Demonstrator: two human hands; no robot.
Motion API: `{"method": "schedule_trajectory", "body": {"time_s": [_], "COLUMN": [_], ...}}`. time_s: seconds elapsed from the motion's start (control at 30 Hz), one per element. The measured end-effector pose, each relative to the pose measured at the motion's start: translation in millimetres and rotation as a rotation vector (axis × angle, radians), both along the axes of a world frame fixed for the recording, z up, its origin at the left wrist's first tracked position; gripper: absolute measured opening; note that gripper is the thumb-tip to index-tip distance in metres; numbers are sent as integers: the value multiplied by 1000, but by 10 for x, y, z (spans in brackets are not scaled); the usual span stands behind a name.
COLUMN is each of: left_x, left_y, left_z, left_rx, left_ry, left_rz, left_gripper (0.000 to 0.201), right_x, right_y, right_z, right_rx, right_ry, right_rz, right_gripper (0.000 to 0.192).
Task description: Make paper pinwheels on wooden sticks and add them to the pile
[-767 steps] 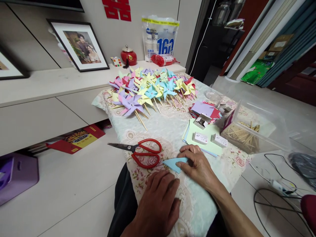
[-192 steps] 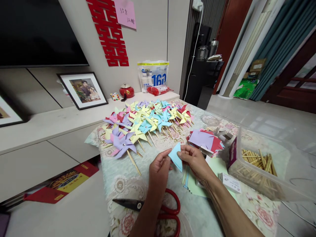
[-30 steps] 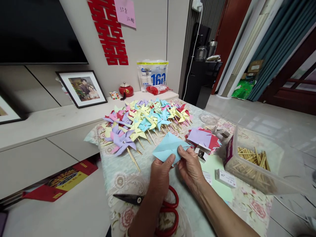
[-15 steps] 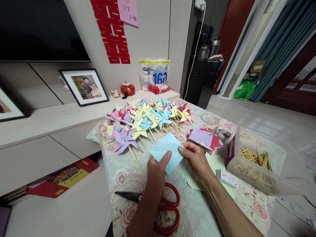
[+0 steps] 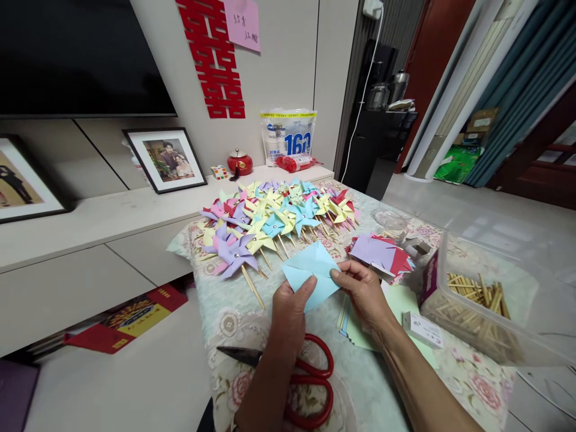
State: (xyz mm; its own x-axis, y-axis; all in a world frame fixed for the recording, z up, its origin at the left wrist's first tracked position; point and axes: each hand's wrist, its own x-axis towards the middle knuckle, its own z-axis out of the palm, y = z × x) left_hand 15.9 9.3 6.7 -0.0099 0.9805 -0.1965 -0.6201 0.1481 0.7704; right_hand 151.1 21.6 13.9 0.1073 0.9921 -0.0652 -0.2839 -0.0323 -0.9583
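Note:
A light-blue paper square [image 5: 312,267] with slits and creases is held up over the table, turned corner-up. My left hand [image 5: 290,303] pinches its lower left side, thumb on top near the centre. My right hand [image 5: 362,291] grips its right corner between thumb and fingers. Beneath my left forearm lie scissors [image 5: 317,378] with red handles and dark blades pointing left. Behind the square, several finished paper pinwheels [image 5: 274,219] on sticks are heaped in yellow, blue, purple, pink and red.
Right of my hands are a stack of cut coloured papers [image 5: 378,252], pale green sheets [image 5: 400,300], a small white box [image 5: 423,329] and a clear plastic bin [image 5: 468,324] of wooden sticks. A low cabinet [image 5: 103,222] with a framed photo [image 5: 168,162] runs along the wall.
The whole view has shifted slightly, so everything sits a little further right. Both hands keep hold of the blue paper square, which looks tilted a bit flatter.

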Motion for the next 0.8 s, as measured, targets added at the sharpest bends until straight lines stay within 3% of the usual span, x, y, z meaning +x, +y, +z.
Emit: {"method": "schedule_trajectory", "body": {"time_s": [0.27, 0.47, 0.63, 0.8], "left_x": [-52, -83, -87, -99], "left_y": [-9, -18, -24, -15], "left_z": [46, 91, 124, 103], "left_rx": [-57, -95, -70, -83], "left_ry": [-6, 70, 117, 33], "left_rz": [57, 81, 19, 3], "left_gripper": [48, 47, 35, 43], "right_x": [-11, 127, 166, 198], "right_y": [-14, 1, -36, -26], "right_z": [10, -10, 66, 72], "right_rx": [3, 193, 345, 499], "right_ry": [-22, -113, -289, -555], "right_rz": [73, -52, 105, 237], "right_gripper": [28, 21, 5, 12]}}
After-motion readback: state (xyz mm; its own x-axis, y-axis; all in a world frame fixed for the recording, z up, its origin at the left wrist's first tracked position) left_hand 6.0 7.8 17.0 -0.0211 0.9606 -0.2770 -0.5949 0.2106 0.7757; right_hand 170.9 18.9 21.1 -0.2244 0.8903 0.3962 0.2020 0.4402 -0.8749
